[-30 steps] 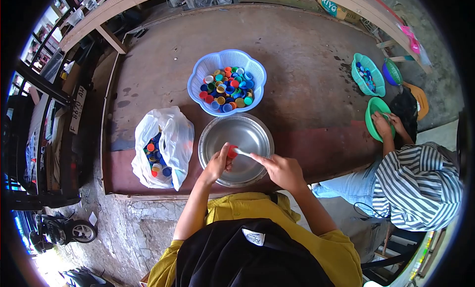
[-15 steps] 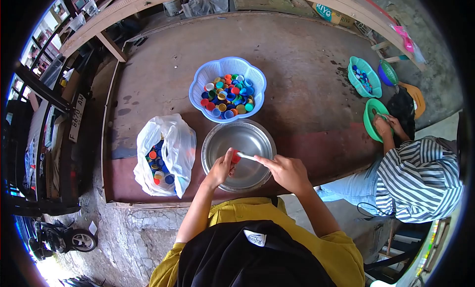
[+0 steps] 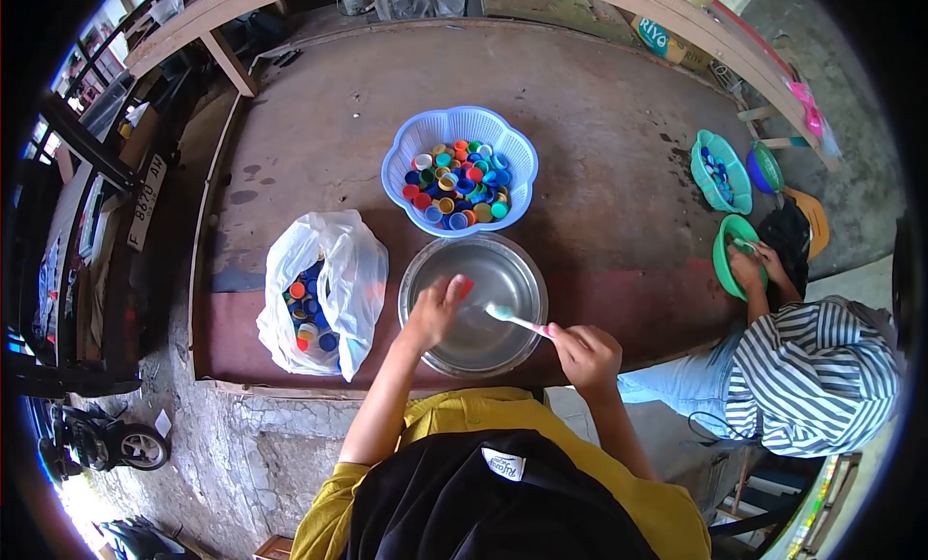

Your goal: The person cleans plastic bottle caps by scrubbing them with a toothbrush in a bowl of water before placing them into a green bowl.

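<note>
Over the left part of a metal basin (image 3: 527, 343), my left hand (image 3: 437, 314) is closed around a red bottle cap (image 3: 465, 289), whose edge shows past the fingers. My right hand (image 3: 588, 357) grips the handle of a pink-and-white toothbrush (image 3: 522, 322) at the basin's right rim. The brush head points left, a short gap from the cap. Behind the basin stands a blue plastic basket (image 3: 522, 169) with many coloured bottle caps (image 3: 454, 181) inside. Left of the basin, a white plastic bag (image 3: 358, 260) lies open with more caps in it.
At the right, a person in a striped shirt (image 3: 812, 372) has both hands in a green bowl (image 3: 732, 233). Beyond it are a turquoise basket (image 3: 739, 188) with caps and a blue-green bowl (image 3: 767, 164). A wooden beam (image 3: 227, 62) borders the table's far left.
The toothbrush has come away from the red cap, and my right hand has moved right and slightly down. My left hand has risen a little with the cap. The view has shifted slightly.
</note>
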`<move>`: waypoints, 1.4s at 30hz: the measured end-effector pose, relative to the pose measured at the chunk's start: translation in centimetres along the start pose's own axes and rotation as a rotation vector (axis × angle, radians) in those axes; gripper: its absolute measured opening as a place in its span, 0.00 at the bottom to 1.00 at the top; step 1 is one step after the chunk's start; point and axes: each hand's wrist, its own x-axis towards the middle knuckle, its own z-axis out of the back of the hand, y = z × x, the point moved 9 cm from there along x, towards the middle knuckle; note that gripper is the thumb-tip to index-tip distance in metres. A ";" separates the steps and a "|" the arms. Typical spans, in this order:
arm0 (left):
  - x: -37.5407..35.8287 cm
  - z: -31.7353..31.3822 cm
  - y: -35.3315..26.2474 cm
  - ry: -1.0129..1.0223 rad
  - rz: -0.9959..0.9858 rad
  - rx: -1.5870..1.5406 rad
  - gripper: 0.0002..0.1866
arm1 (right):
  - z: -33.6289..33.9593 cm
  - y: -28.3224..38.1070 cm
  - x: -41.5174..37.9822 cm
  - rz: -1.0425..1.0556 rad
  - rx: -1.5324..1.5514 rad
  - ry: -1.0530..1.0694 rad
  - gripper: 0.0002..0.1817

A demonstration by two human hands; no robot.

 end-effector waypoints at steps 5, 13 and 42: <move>5.4 2.3 -4.8 -0.083 -0.205 -0.007 0.20 | -1.3 -1.3 -2.3 -0.255 0.137 0.001 0.09; 4.1 2.4 -7.0 -0.136 -0.366 -0.026 0.33 | -3.3 -0.3 -3.2 -0.378 0.284 0.055 0.11; -12.7 19.0 13.1 -0.826 0.169 0.984 0.19 | -6.9 -0.7 -2.0 -0.402 0.409 0.216 0.13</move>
